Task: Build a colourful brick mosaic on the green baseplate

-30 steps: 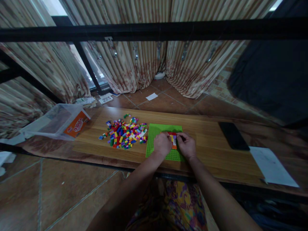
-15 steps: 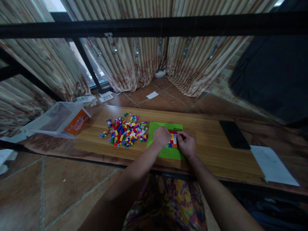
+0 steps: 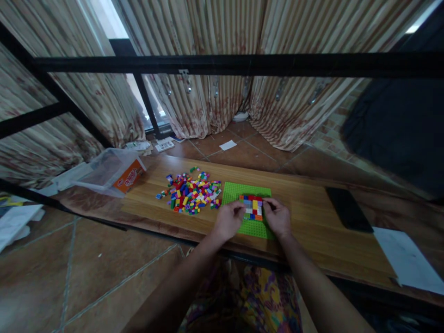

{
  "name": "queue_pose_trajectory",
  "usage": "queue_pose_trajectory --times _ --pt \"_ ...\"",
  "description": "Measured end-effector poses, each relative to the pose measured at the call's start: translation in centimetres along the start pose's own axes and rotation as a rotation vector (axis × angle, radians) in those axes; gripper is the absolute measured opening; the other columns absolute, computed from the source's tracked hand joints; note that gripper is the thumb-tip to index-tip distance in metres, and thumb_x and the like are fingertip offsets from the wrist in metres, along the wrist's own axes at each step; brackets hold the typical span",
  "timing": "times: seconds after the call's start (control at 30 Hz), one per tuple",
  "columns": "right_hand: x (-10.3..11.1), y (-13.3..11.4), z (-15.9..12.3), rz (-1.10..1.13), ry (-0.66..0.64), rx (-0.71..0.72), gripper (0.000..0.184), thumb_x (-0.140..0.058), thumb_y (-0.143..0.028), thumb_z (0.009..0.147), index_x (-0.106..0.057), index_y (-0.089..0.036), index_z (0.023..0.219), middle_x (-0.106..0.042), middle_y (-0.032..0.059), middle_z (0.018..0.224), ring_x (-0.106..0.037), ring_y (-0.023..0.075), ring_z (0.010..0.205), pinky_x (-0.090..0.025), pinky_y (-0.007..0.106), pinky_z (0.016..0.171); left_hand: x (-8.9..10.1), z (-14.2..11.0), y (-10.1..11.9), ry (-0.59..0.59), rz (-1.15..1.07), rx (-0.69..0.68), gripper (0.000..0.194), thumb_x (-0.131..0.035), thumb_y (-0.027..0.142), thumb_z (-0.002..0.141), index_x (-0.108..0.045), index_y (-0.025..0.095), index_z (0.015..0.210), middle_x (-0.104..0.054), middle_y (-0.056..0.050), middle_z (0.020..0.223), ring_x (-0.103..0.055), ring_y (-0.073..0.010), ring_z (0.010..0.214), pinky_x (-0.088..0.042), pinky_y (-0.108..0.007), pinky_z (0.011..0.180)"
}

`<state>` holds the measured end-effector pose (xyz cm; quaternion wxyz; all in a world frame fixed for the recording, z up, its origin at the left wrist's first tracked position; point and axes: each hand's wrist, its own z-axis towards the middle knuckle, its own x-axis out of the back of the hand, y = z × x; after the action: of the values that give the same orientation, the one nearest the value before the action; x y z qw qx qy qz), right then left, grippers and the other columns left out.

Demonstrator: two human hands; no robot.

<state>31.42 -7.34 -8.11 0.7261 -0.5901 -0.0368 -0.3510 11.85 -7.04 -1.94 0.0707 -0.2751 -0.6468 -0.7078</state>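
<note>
A green studded baseplate lies on the wooden board, and on it sits a flat block of toy bricks in red, blue, yellow, white and orange. At the block's left side is my left hand, thumb and forefinger pinched together over its edge. My right hand has its fingers closed at the block's right edge, near the upper corner. Whatever either pinch holds is too small or hidden to make out. Left of the baseplate spreads a pile of loose toy bricks in many colours.
A clear plastic box with an orange label stands at the board's left end. To the right lie a black phone-like slab and a white paper sheet. A dark metal rail crosses in front of the curtains.
My left hand has drawn back toward me and to the block's left side, uncovering more bricks. The right hand stays by the right edge. The whole view has shifted slightly with my head.
</note>
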Motion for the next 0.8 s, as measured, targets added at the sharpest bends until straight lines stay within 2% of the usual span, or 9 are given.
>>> queue_pose_trajectory --times 0.1,0.17,0.23,0.3,0.43,0.53,0.6,0.7,0.8 --pt "0.0 0.1 -0.1 0.013 -0.003 -0.018 0.032 -0.054 -0.045 0.083 -0.073 -0.019 0.088 -0.073 0.0085 0.092 -0.066 0.0229 0.083 -0.051 0.037 0.079 3.2 -3.3 -2.8 0.055 -0.025 0.011 0.02 -0.053 0.026 0.086 -0.071 0.019 0.09 -0.073 -0.002 0.088 -0.066 -0.0132 0.08 -0.051 -0.022 0.075" --pt "0.1 0.1 -0.1 0.017 -0.003 -0.03 0.033 -0.055 -0.046 0.083 -0.073 -0.019 0.089 -0.073 0.0086 0.092 -0.066 0.0228 0.082 -0.052 0.037 0.078 6.1 -5.0 -4.8 0.157 -0.012 0.071 0.021 -0.053 0.029 0.085 -0.07 0.019 0.092 -0.073 -0.003 0.087 -0.067 -0.0147 0.08 -0.052 -0.024 0.076" --pt "0.1 0.1 -0.2 0.017 -0.003 -0.033 0.033 -0.055 -0.046 0.083 -0.074 -0.02 0.089 -0.073 0.0085 0.091 -0.067 0.0228 0.081 -0.052 0.037 0.077 9.2 -6.2 -6.7 0.323 0.035 0.149 0.023 -0.054 0.033 0.084 -0.069 0.02 0.095 -0.073 -0.003 0.091 -0.067 -0.0166 0.086 -0.052 -0.026 0.08" --pt "0.1 0.4 -0.1 0.014 -0.006 -0.033 0.033 -0.056 -0.047 0.082 -0.074 -0.02 0.088 -0.074 0.0084 0.091 -0.067 0.0232 0.082 -0.052 0.038 0.078 12.4 -6.6 -8.4 0.48 0.112 0.226 0.025 -0.053 0.034 0.084 -0.069 0.021 0.098 -0.073 -0.002 0.092 -0.067 -0.0179 0.088 -0.052 -0.027 0.081" --pt "0.4 1.1 0.6 0.016 -0.019 -0.1 0.033 -0.059 -0.049 0.078 -0.075 -0.021 0.088 -0.075 0.0076 0.09 -0.067 0.0242 0.081 -0.052 0.04 0.078 17.2 -5.5 -11.3 0.687 0.379 0.328 0.029 -0.05 0.029 0.084 -0.067 0.019 0.106 -0.071 -0.006 0.097 -0.066 -0.0199 0.087 -0.052 -0.032 0.083" --pt "0.9 1.0 1.2 0.007 -0.019 -0.181 0.033 -0.061 -0.049 0.075 -0.075 -0.021 0.086 -0.075 0.0073 0.086 -0.067 0.0252 0.079 -0.052 0.041 0.077 19.2 -3.5 -13.1 0.704 0.506 0.339 0.032 -0.049 0.024 0.084 -0.065 0.014 0.109 -0.065 -0.014 0.108 -0.063 -0.0244 0.097 -0.05 -0.038 0.089" --pt "1.1 0.0 1.3 0.005 0.007 -0.174 0.032 -0.062 -0.049 0.075 -0.074 -0.021 0.086 -0.075 0.0076 0.086 -0.068 0.0255 0.08 -0.052 0.04 0.077 19.9 -2.1 -14.1 0.714 0.574 0.313 0.034 -0.047 0.018 0.083 -0.063 0.011 0.112 -0.062 -0.017 0.113 -0.059 -0.0268 0.106 -0.047 -0.041 0.096" --pt "0.3 -3.1 0.3 0.024 0.033 -0.089 0.031 -0.059 -0.047 0.08 -0.073 -0.021 0.089 -0.074 0.008 0.09 -0.068 0.0242 0.081 -0.052 0.038 0.077 20.5 -0.3 -15.0 0.706 0.638 0.287 0.035 -0.045 0.015 0.084 -0.06 0.009 0.115 -0.058 -0.02 0.119 -0.054 -0.0288 0.115 -0.043 -0.042 0.101" --pt "-2.1 -7.1 -2.0 0.072 -0.073 0.057 0.028 -0.055 -0.045 0.086 -0.072 -0.023 0.092 -0.073 0.0075 0.097 -0.067 0.0232 0.086 -0.052 0.037 0.077 20.7 0.7 -15.6 0.682 0.671 0.285 0.035 -0.043 0.012 0.085 -0.06 0.009 0.115 -0.056 -0.019 0.12 -0.052 -0.0286 0.116 -0.041 -0.041 0.102"
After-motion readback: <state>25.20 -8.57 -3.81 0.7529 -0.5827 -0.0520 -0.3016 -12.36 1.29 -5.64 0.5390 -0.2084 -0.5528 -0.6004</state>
